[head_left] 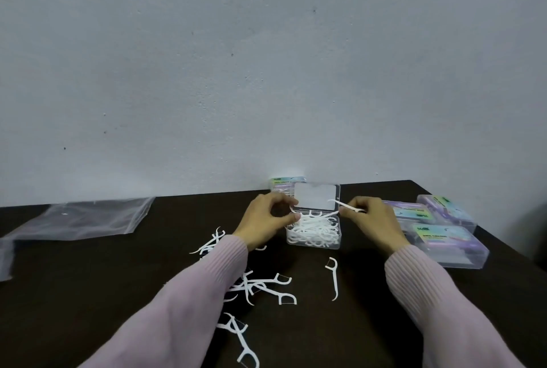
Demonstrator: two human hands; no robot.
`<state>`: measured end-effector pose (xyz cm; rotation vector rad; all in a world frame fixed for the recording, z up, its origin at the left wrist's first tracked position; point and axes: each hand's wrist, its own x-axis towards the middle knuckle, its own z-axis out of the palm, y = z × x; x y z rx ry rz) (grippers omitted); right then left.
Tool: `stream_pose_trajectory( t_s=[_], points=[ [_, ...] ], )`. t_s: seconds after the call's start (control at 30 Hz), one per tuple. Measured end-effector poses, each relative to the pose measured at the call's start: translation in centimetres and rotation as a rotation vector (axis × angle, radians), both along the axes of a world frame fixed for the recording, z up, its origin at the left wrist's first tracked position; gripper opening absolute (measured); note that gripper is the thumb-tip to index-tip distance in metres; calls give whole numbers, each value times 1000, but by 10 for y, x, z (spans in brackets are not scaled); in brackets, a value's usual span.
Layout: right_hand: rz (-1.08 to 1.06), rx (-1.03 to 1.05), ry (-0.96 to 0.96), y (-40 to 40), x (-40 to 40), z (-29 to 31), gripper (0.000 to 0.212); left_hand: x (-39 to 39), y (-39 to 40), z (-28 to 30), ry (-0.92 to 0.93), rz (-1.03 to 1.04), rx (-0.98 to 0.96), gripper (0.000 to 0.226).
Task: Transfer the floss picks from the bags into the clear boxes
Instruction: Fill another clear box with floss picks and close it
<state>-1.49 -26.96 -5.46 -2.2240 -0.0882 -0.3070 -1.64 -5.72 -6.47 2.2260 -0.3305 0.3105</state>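
Observation:
A clear box [313, 245] with its lid up stands mid-table, holding several white floss picks. My left hand [266, 219] is at the box's left rim and pinches a floss pick over it. My right hand [371, 221] is at the right rim and pinches another floss pick [340, 204] by its stem. Loose floss picks [260, 286] lie scattered on the dark table [88, 293] in front of the box, one single pick [333, 277] to the right. An empty clear bag [85, 218] lies flat at the left.
Several closed clear boxes with coloured labels [444, 237] are stacked at the right near the table edge. Another labelled box [284, 182] stands behind the open one against the grey wall. Pink sleeves cover both forearms.

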Motion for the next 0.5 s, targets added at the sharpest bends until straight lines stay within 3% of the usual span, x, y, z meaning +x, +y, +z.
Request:
stream_pose_trajectory(
  t_s=[0.3, 0.4, 0.5],
  points=[
    [1, -211, 27, 7, -5, -5, 12, -2, 5, -5, 54, -131, 119, 46],
    [50, -149, -26, 8, -5, -2, 10, -1, 5, -7, 59, -128, 107, 46],
    [159, -97, -69, 11, -6, -1, 22, -1, 5, -7, 45, -108, 33, 43]
  ],
)
